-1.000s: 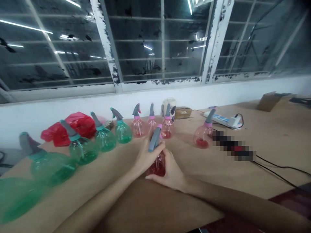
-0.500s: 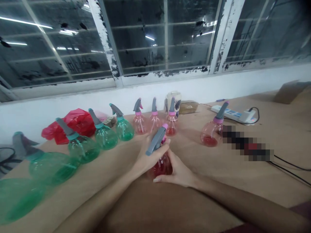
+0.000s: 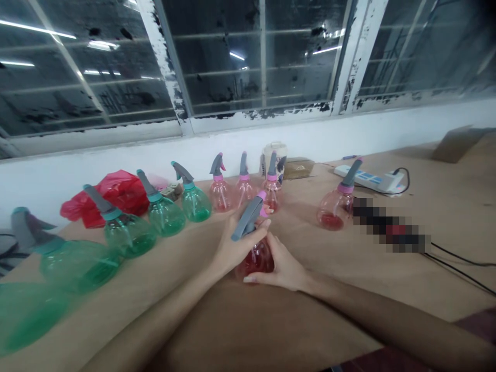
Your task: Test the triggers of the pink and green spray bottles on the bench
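A pink spray bottle [image 3: 253,261] with a grey trigger head stands on the table in front of me, with red liquid inside. My left hand [image 3: 238,237] is wrapped round its neck, just under the trigger head, which hides some of the fingers. Lower down, my right hand [image 3: 284,263] grips the round body from the right, thumb along the near side. Behind it are several more pink bottles, one a pink spray bottle [image 3: 221,194] near the wall. Another pink bottle [image 3: 331,212] stands to the right.
Several green spray bottles [image 3: 166,214] curve along the left side. A red plastic bag [image 3: 120,194] lies behind them. At the back right are a white power strip [image 3: 370,181] and a cardboard piece [image 3: 459,144]. A pixelated dark object [image 3: 387,225] with cables lies at right.
The view has shifted slightly. Both hands keep hold of the same pink spray bottle, and the left hand's fingers have moved a little near its neck.
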### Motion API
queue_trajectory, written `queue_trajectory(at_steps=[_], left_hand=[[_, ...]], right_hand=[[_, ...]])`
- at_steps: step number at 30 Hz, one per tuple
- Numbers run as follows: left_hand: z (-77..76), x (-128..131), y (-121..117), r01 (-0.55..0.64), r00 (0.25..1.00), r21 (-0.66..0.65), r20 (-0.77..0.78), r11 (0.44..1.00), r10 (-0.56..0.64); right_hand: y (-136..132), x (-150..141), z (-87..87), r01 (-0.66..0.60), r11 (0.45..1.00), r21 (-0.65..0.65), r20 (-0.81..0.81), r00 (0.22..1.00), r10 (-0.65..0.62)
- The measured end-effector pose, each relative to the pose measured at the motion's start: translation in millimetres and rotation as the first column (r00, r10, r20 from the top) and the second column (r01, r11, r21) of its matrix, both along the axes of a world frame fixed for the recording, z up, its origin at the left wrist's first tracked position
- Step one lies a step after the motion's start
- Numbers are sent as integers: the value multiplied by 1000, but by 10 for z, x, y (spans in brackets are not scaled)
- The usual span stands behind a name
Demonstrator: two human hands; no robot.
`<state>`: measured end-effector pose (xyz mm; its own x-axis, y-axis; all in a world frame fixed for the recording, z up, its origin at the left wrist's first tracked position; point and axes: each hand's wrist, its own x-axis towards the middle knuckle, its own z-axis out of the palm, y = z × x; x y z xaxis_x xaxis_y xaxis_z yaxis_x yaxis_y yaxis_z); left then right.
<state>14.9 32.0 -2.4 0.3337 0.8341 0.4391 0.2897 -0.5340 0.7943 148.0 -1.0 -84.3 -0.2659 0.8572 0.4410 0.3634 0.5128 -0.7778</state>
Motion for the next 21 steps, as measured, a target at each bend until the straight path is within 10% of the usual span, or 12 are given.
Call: queue_trajectory(at_steps=[21], left_hand=[[57,-6,10,77,996,-57,-44,995,-80]], right_hand=[[21,25,29,-39,998,48,52,998,36]])
